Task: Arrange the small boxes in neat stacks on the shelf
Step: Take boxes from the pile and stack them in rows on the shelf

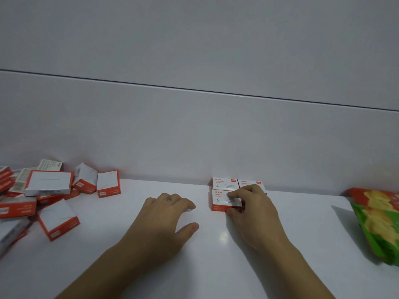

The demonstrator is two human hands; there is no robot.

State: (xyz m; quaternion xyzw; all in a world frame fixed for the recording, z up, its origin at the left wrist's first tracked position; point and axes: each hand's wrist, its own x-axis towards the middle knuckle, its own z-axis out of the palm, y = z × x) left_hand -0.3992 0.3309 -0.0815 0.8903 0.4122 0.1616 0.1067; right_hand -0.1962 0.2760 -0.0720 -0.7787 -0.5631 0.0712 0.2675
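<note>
Landmark: front box (pixel 222 200), red and white, lying flat on the white shelf (pixel 302 223); all places are given from it.
Right hand (pixel 251 209): on the front box's right end, fingers laid over its top face, thumb at its near edge; pinched closed on that box.
Left hand (pixel 166 214): left of the front box and apart from it, palm down on the shelf, fingers loosely spread, holding nothing.
Back-left box (pixel 224 182): directly behind the front box, touching it, up against the wall (pixel 194 137).
Back-right box (pixel 250 184): behind and to the right of the front box, beside the back-left box, its near part hidden by the right hand.
Stack depth: whether anything lies under these three boxes cannot be told.
Loose pile (pixel 38 190): well to the left of the front box, beyond the left hand; many boxes of the same kind tumbled at odd angles, some leaning on each other.
Snack bag (pixel 380 223): well to the right of the front box, green and red, at the frame's edge.
</note>
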